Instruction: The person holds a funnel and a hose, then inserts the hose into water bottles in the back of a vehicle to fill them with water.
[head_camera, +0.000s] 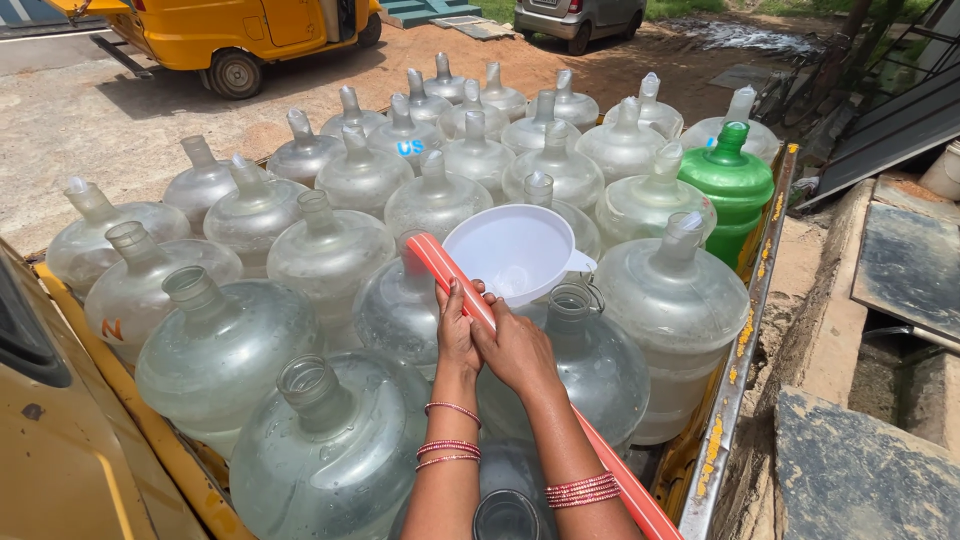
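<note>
With both my left hand (458, 335) and right hand (515, 348) clenched around the orange-red plastic hose (447, 272), I should keep its far end steady over the white plastic funnel (508, 250) seated in the clear open-necked water jar (590, 370).

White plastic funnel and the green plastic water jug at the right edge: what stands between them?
In the head view, one clear plastic water jug with a capped neck stands between the white plastic funnel and the green plastic water jug.
</note>
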